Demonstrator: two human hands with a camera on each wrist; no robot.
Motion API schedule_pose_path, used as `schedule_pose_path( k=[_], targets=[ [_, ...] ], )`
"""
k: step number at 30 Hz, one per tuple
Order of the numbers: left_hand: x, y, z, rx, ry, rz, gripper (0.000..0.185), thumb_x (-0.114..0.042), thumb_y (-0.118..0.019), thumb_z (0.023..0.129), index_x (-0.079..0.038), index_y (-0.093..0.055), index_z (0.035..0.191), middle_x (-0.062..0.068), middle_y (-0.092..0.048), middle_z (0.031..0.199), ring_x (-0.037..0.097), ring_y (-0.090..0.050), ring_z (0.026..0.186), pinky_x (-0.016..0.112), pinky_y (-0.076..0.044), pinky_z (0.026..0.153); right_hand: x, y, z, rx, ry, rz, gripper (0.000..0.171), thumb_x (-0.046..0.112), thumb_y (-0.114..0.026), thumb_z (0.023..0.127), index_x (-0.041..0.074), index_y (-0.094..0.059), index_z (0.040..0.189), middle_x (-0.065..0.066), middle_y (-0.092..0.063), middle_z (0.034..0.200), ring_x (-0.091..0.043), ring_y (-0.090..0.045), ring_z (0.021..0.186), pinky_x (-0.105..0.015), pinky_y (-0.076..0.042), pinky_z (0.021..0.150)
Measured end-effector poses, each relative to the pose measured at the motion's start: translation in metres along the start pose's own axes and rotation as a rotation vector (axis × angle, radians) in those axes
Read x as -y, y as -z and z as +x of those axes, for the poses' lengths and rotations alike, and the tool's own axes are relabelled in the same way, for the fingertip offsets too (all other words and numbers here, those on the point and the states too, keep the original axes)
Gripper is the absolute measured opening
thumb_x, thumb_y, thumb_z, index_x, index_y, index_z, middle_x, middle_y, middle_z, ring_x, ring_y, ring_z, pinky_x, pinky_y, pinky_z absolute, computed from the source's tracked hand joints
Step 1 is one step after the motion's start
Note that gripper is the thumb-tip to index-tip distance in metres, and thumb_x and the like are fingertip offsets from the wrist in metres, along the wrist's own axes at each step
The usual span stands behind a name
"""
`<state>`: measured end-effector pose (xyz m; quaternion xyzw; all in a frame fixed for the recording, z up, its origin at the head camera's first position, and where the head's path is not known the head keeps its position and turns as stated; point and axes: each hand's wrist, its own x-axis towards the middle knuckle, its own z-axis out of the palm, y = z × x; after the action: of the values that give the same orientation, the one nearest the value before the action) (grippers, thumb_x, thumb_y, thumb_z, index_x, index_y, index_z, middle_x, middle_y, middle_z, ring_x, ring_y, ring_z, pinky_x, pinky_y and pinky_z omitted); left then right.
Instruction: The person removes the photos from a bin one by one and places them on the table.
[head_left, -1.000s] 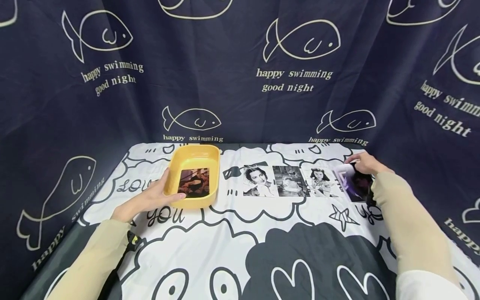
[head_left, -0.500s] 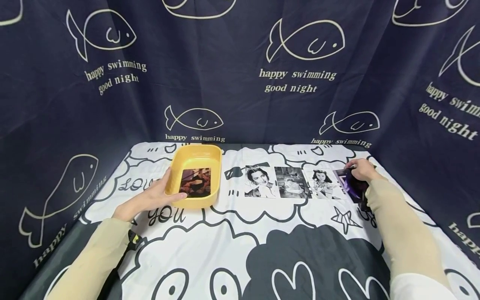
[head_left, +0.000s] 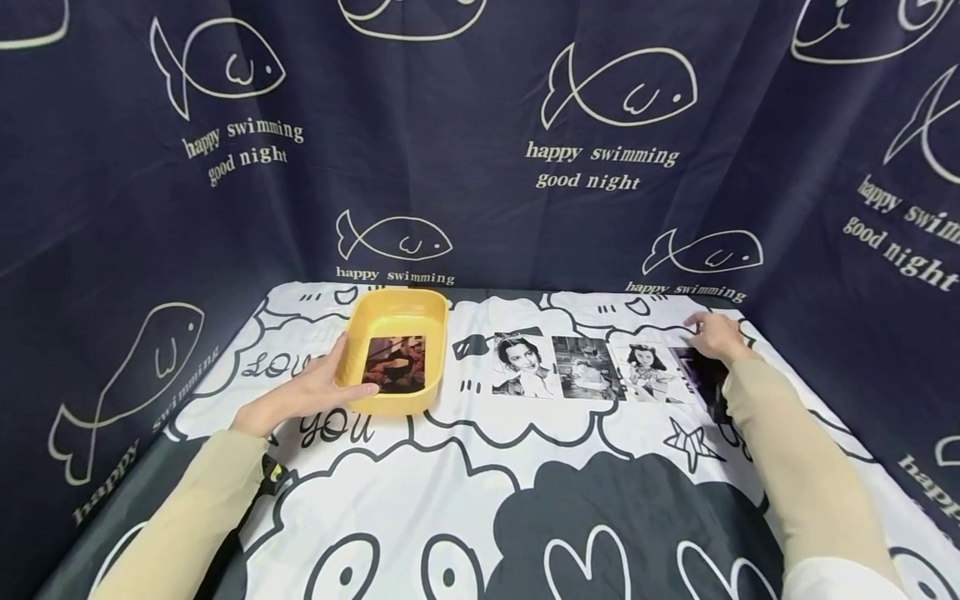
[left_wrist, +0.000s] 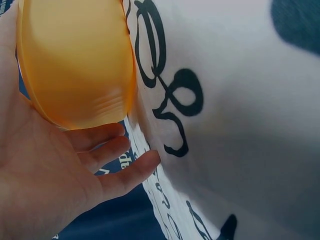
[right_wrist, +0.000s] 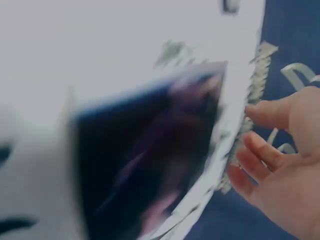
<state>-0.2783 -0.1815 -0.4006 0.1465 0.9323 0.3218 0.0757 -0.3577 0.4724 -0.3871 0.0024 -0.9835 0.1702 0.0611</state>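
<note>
your left hand (head_left: 303,398) sits at the left of the frame, palm against the near corner of the yellow tray (head_left: 360,317), thumb on the rim and fingers lightly curved along the wall; in the left wrist view the tray (left_wrist: 75,60) presses into the palm while the fingers (left_wrist: 125,172) lie loose below it, so it steadies rather than clamps. one dark photo (head_left: 394,364) lies flat inside the tray.

your right hand (head_left: 716,335) is at the right of the frame, over the far edge of the purple photo (head_left: 701,372), the last in a row of four on the desk (head_left: 450,467). the right wrist view shows the purple photo (right_wrist: 150,150) blurred, with the fingers (right_wrist: 260,160) relaxed beside its edge and nothing pinched, so i read the hand as open, touching at most.

risks from here, as i judge them:
- the photo lies flat on soft cloth; your fingertips may slide over it or bunch the cloth instead of lifting an edge.
- the neighbouring portrait (head_left: 651,372) is just beside it, touching or nearly so; a sideways drag could shift or overlap it.
- the photo sits near the desk's right edge; a push outward could send it off.
- the tray is only braced, so a bump from the carried photo could skid it.
</note>
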Motion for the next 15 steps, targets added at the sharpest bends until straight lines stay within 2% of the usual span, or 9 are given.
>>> schedule_pose_path(
  k=[3, 5, 6, 9, 12, 13, 15],
  targets=[
    [-0.002, 0.0, 0.002, -0.003, -0.021, -0.006, 0.115, -0.058, -0.067, 0.082, -0.012, 0.009, 0.155, 0.027, -0.027, 0.155, 0.045, -0.035, 0.138, 0.065, -0.03, 0.109, 0.024, 0.008, 0.007, -0.01, 0.051, 0.15, 0.039, 0.006, -0.055, 0.087, -0.007, -0.055, 0.124, -0.038, -0.058, 0.113, -0.042, -0.059, 0.098, -0.047, -0.049, 0.083],
    [-0.003, 0.001, 0.003, -0.005, -0.026, -0.011, 0.115, -0.057, -0.068, 0.082, -0.013, 0.008, 0.155, 0.027, -0.029, 0.154, 0.045, -0.036, 0.137, 0.065, -0.03, 0.109, 0.044, 0.012, 0.014, 0.013, 0.055, 0.301, 0.04, 0.009, -0.055, 0.093, -0.006, -0.051, 0.13, -0.036, -0.056, 0.122, -0.027, -0.063, 0.094, -0.036, -0.052, 0.081],
    [-0.003, 0.002, 0.003, -0.004, -0.024, -0.011, 0.114, -0.057, -0.068, 0.082, -0.013, 0.008, 0.155, 0.027, -0.029, 0.154, 0.045, -0.036, 0.137, 0.065, -0.03, 0.109, 0.055, 0.013, 0.017, 0.025, 0.061, 0.375, 0.04, 0.009, -0.055, 0.095, -0.006, -0.05, 0.132, -0.031, -0.058, 0.122, -0.018, -0.063, 0.091, -0.03, -0.052, 0.078],
    [-0.003, 0.003, 0.002, 0.004, -0.009, -0.006, 0.115, -0.059, -0.067, 0.082, -0.015, 0.01, 0.155, 0.028, -0.029, 0.154, 0.045, -0.035, 0.137, 0.066, -0.029, 0.109, 0.086, 0.014, 0.025, 0.057, 0.105, 0.577, 0.043, 0.012, -0.056, 0.097, -0.007, -0.047, 0.135, -0.004, -0.067, 0.108, 0.002, -0.059, 0.081, -0.019, -0.053, 0.071],
    [-0.001, 0.002, 0.001, 0.015, 0.006, 0.004, 0.115, -0.06, -0.065, 0.082, -0.015, 0.012, 0.155, 0.028, -0.028, 0.154, 0.045, -0.035, 0.138, 0.066, -0.029, 0.109, 0.118, 0.008, 0.031, 0.093, 0.149, 0.745, 0.046, 0.011, -0.059, 0.096, -0.007, -0.046, 0.136, 0.017, -0.061, 0.097, 0.004, -0.06, 0.079, -0.018, -0.054, 0.072],
    [-0.001, 0.002, 0.001, 0.017, 0.009, 0.005, 0.116, -0.061, -0.065, 0.082, -0.016, 0.013, 0.155, 0.028, -0.027, 0.154, 0.046, -0.034, 0.138, 0.067, -0.029, 0.109, 0.129, 0.005, 0.033, 0.103, 0.16, 0.788, 0.046, 0.011, -0.06, 0.095, -0.006, -0.047, 0.136, 0.018, -0.062, 0.095, 0.002, -0.062, 0.081, -0.019, -0.055, 0.072],
    [0.0, 0.001, 0.0, 0.021, 0.01, 0.004, 0.116, -0.061, -0.065, 0.082, -0.017, 0.013, 0.155, 0.028, -0.026, 0.155, 0.046, -0.034, 0.138, 0.067, -0.029, 0.109, 0.151, -0.003, 0.037, 0.129, 0.181, 0.85, 0.045, 0.008, -0.061, 0.094, -0.005, -0.049, 0.135, 0.012, -0.064, 0.096, -0.001, -0.063, 0.083, -0.022, -0.056, 0.074]
  ],
)
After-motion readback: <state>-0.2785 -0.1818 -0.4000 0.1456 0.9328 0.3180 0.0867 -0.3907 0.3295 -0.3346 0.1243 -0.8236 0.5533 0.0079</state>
